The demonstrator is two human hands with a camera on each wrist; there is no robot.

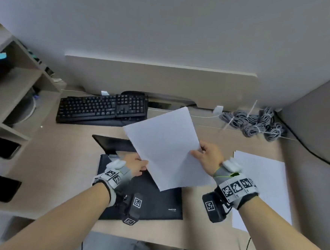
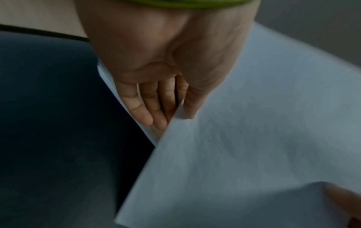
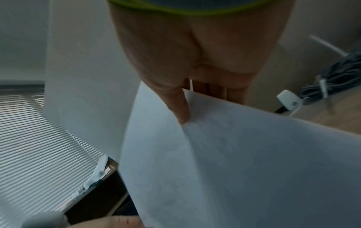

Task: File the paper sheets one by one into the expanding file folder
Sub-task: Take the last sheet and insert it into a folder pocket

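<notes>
Sheet (image 1: 166, 146) pinched between both hands, above folder (image 1: 154, 202).

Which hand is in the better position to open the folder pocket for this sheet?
Probably the left hand: it sits directly over the black folder by its opening, pinching the sheet only at the edge. The right hand holds the sheet's far edge, away from the folder.

The expanding file folder (image 1: 154, 204) lies on the counter (image 1: 63, 166), keyboard (image 1: 102, 108) behind it, paper stack (image 1: 261, 186) to its right, phones (image 1: 1, 147) far left, coiled cables (image 1: 258, 123) back right.
</notes>
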